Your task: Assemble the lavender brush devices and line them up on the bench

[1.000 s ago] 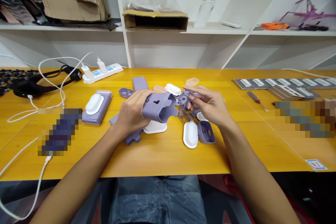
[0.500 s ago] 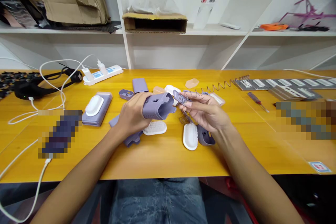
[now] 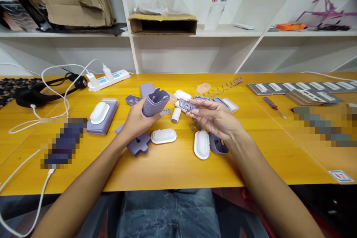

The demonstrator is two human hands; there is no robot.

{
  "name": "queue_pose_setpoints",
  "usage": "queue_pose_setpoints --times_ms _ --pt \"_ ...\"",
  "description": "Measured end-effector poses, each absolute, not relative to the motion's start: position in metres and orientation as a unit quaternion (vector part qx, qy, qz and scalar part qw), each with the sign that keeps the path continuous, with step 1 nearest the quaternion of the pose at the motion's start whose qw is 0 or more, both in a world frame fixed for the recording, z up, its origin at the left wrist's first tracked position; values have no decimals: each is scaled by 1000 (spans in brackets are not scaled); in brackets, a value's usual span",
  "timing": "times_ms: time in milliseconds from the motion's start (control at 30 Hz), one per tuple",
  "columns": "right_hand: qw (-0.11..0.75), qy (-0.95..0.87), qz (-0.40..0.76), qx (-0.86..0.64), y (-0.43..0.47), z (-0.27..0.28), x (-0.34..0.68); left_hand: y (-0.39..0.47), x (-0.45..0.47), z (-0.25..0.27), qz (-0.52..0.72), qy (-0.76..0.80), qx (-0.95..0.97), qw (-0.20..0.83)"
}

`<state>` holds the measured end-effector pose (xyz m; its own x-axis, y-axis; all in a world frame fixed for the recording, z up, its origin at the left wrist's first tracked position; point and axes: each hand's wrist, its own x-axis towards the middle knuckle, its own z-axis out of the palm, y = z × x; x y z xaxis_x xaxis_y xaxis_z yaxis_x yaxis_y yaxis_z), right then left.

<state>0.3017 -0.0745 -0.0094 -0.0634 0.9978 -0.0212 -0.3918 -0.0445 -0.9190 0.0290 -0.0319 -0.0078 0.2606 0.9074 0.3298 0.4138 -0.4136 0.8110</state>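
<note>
My left hand (image 3: 135,122) grips a hollow purple plastic housing (image 3: 156,104), its open end tilted upward and toward the right. The fingers of my right hand (image 3: 220,119) pinch a small purple plastic piece (image 3: 186,105) with looped edges. Stretching from near that hand toward the back right is a thin coiled spring (image 3: 223,92). Between the hands a white cylinder (image 3: 176,115) lies on the table. Below them are two white bristled brush heads, one on the left (image 3: 164,136) and one on the right (image 3: 202,145). A purple shell (image 3: 140,144) rests under my left wrist, a purple cap (image 3: 218,144) under my right.
On the left sit a purple device with a white top (image 3: 103,116), a pixelated dark object (image 3: 65,143) on a cable, and a power strip (image 3: 110,79). To the right lie a screwdriver (image 3: 273,106) and grey strips with white pieces (image 3: 302,88). White shelves stand behind.
My left hand has turned the housing more upright and drawn it slightly left, uncovering the white cylinder. The spring's far end has shifted left. My right hand still pinches the small purple piece.
</note>
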Motion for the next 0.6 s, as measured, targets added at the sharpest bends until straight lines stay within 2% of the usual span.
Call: queue_pose_setpoints --times_ms 233,600 --pt "587 -374 606 -384 -76 -4 297 -23 23 -7 416 495 660 383" --pt "573 -388 594 -410 -75 -6 300 -21 18 -3 446 514 653 332"
